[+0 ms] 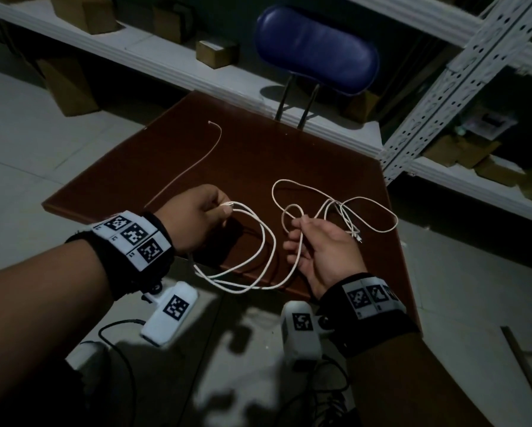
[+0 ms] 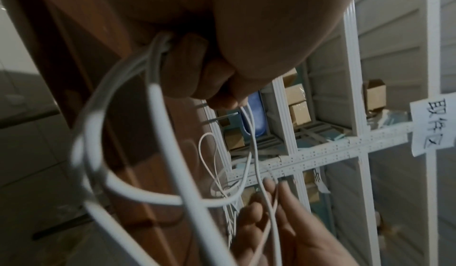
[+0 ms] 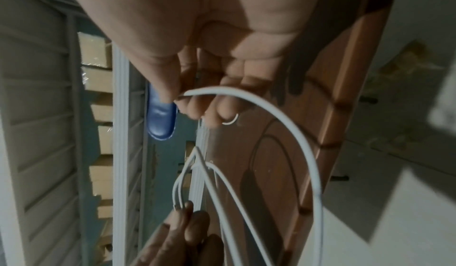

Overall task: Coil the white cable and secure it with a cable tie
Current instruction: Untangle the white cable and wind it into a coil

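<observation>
The white cable (image 1: 266, 241) hangs in two or three loops from my left hand (image 1: 224, 208), which grips the loops together with one plug end at the table's near edge. My right hand (image 1: 298, 224) pinches a strand between thumb and forefinger, just right of the loops. The rest of the cable lies in loose curls (image 1: 378, 211) on the table, its other plug beside my right hand. A thin pale cable tie (image 1: 196, 158) lies stretched out on the table behind my left hand. In the right wrist view the strand (image 3: 283, 114) arcs away from my fingertips (image 3: 192, 110).
The brown table (image 1: 258, 155) is small, with tiled floor to its left and near side. A blue chair back (image 1: 317, 47) stands behind it. White metal shelving (image 1: 443, 97) holding cardboard boxes (image 1: 216, 52) runs along the back and right.
</observation>
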Tool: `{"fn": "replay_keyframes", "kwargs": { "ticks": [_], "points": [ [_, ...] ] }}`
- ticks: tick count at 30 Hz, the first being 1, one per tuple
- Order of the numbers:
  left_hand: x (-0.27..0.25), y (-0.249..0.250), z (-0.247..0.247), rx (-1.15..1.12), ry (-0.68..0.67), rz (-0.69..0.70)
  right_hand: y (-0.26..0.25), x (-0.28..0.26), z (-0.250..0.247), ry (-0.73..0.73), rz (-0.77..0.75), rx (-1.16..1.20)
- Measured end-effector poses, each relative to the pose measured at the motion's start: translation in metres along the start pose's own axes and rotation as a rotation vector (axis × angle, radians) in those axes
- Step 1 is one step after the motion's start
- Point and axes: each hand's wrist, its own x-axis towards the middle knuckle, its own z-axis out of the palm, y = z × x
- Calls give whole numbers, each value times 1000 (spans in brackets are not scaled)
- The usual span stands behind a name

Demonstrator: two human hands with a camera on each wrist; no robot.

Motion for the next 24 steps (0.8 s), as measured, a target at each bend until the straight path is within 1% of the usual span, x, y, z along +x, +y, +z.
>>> {"fn": "replay_keyframes", "kwargs": {
  "ticks": [3, 7, 13, 17, 21, 24],
  "points": [
    [-3, 3, 1, 36, -59, 37, 4, 1, -1, 6, -56, -52],
    [-7, 5, 4, 66, -159, 93, 0, -2, -1, -3, -46, -48],
    [-13, 11, 13, 92, -244, 173, 1, -9, 8, -152, 44, -56],
    [-12, 10, 16, 68, -245, 192, -1, -14, 12, -245, 52, -68],
    [-10, 7, 15, 24, -231, 176, 0, -15, 13, -291, 41, -82],
    [-9, 6, 15, -5, -226, 156, 1, -15, 11, -315, 5, -152]
  ]
}}
